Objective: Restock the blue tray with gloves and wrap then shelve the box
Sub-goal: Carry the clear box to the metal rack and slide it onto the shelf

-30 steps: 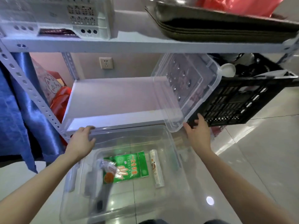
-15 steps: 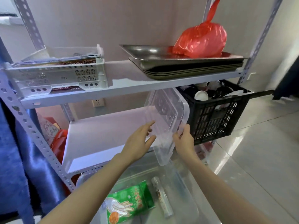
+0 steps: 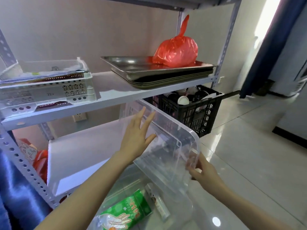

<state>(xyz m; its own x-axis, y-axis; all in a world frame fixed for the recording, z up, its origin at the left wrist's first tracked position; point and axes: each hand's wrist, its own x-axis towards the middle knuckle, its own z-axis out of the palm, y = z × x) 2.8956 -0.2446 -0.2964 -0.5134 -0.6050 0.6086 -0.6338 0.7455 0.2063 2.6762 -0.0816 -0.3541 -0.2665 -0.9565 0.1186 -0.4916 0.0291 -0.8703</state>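
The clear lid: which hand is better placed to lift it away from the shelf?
Right. The right hand already grips the clear lid at its near corner, while the left hand lies flat and open against its face.

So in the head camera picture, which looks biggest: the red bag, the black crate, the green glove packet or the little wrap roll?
Largest to smallest, as they look:
1. Black crate, partly hidden by the shelf
2. Green glove packet, cut off at the frame's bottom, and red bag: too alike to rank, and the packet is nearer the camera
3. Wrap roll
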